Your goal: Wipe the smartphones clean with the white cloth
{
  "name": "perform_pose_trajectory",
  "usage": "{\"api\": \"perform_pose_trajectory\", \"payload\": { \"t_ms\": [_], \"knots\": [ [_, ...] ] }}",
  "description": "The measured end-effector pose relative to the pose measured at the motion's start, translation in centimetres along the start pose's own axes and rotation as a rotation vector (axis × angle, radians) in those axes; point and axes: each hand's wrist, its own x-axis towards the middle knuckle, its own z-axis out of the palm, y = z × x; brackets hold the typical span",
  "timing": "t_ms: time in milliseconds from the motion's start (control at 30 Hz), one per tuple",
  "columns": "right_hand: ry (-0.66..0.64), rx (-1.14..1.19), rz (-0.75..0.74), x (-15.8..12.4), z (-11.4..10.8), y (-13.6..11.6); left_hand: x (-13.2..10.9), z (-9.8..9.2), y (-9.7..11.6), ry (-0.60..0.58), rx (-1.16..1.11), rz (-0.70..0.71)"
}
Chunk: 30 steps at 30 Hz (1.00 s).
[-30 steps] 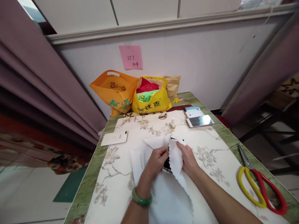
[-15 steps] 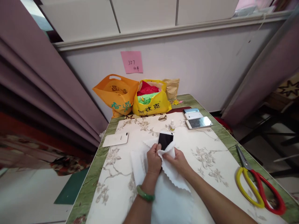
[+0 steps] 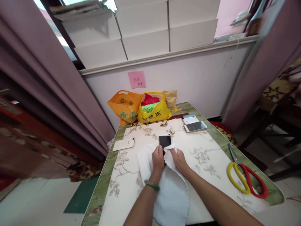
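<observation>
A phone with a dark screen and white edge [image 3: 165,140] is held above the table, its top end pointing away from me. My left hand [image 3: 158,158] is closed around its lower left side, thumb along the edge. My right hand [image 3: 180,159] pinches a white cloth [image 3: 171,191] against the phone's right side. The cloth covers the phone's lower part and hangs down between my forearms, so that end of the phone is hidden. Just beyond the phone stands a small white bottle [image 3: 172,129].
Left lies a white phone [image 3: 124,144], face down. Several phones, among them a white-framed one [image 3: 195,126], lie at the back right. Scissors [image 3: 233,154] with yellow and red handles rest on the right. Behind are an orange bag [image 3: 125,108], a yellow bag [image 3: 155,117] and folded glasses [image 3: 164,124].
The cloth's fold over the phone has flattened and dropped, and its scalloped corner no longer spreads out below my right hand. My head view has tilted up and shifted.
</observation>
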Motion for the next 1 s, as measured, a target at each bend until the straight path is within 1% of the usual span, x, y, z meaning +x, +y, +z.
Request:
{"api": "perform_pose_trajectory", "payload": {
  "t_ms": [200, 300, 400, 533, 833, 1000],
  "knots": [
    [0.182, -0.02, -0.068, 0.0, -0.3, 0.1, -0.1, 0.3, -0.4, -0.08, 0.268, 0.031],
    [0.232, -0.015, -0.08, -0.1, -0.2, 0.1, -0.4, 0.2, 0.0, -0.103, 0.368, 0.05],
    [0.267, -0.014, -0.071, 0.1, 0.1, 0.0, -0.8, -0.2, 0.8, -0.114, 0.445, 0.072],
    [0.31, -0.035, -0.015, 0.3, 0.4, 0.0, -1.6, -0.6, 1.4, -0.108, 0.534, 0.079],
    [0.372, -0.077, 0.001, -0.4, 0.5, 0.0, -1.8, -0.9, 1.2, -0.152, 0.671, 0.104],
    [0.368, -0.077, 0.008, 0.2, 0.4, 0.3, -2.2, -1.0, 1.2, -0.16, 0.684, 0.118]
  ]
}}
